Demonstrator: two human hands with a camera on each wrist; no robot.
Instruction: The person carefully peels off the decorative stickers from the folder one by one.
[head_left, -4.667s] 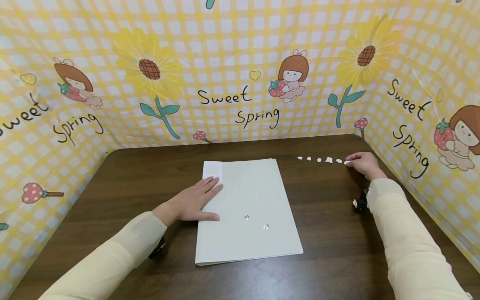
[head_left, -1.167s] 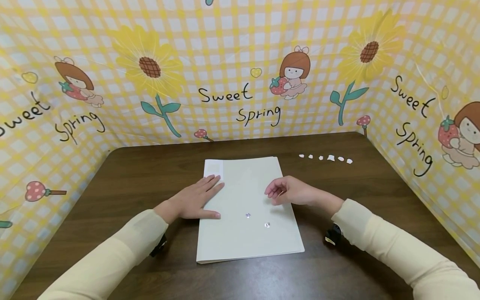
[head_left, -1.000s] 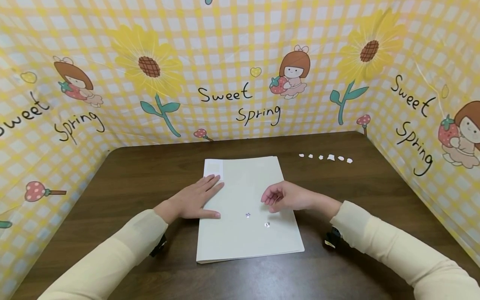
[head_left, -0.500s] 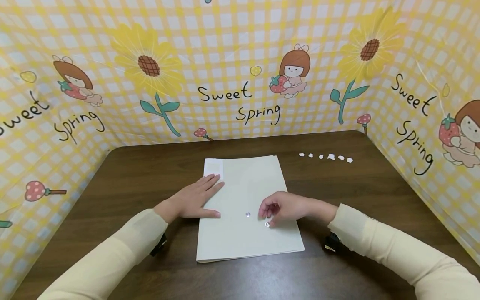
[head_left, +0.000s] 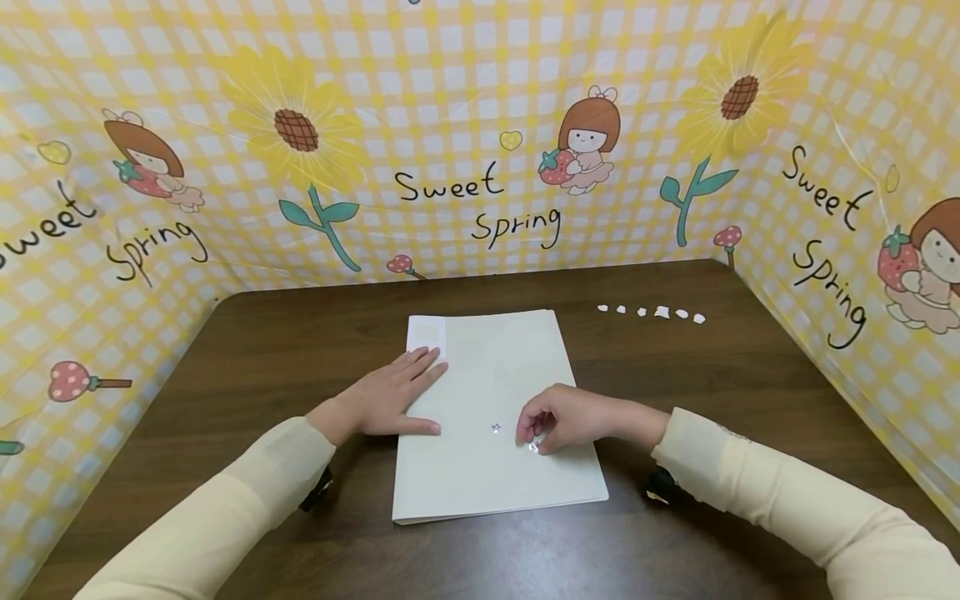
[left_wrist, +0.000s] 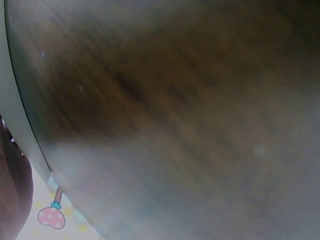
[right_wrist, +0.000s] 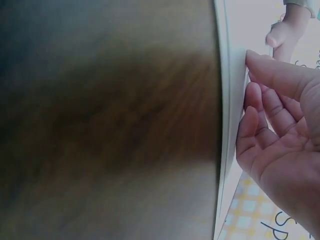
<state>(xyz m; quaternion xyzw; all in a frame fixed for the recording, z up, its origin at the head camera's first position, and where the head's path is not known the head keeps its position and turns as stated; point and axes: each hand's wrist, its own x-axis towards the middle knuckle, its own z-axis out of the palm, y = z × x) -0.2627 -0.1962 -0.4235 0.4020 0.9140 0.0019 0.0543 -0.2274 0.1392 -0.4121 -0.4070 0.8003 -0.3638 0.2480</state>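
Observation:
A white folder [head_left: 480, 492] lies on the dark wooden table. My left hand [head_left: 393, 396] rests flat on its left side, fingers spread and touching the edge of a pale label [head_left: 426, 327]. My right hand [head_left: 562, 417] is over the folder's right half. Its curled fingers and thumb close round a small shiny sticker [head_left: 533, 447], which stays partly visible between the tips. Just to the left lies a small star sticker [head_left: 496, 427], flat on the folder. In the right wrist view the fingers [right_wrist: 257, 122] are bent beside the folder's edge, and the sticker is out of sight.
Several small white scraps [head_left: 662, 312] form a row at the table's back right. A yellow checked cloth [head_left: 450, 100] with printed flowers stands round the back and sides of the table [head_left: 300, 333].
My right hand has come from the row of white scraps to the folder, lowering to the shiny sticker and staying there for the last half second. The left hand has kept its place.

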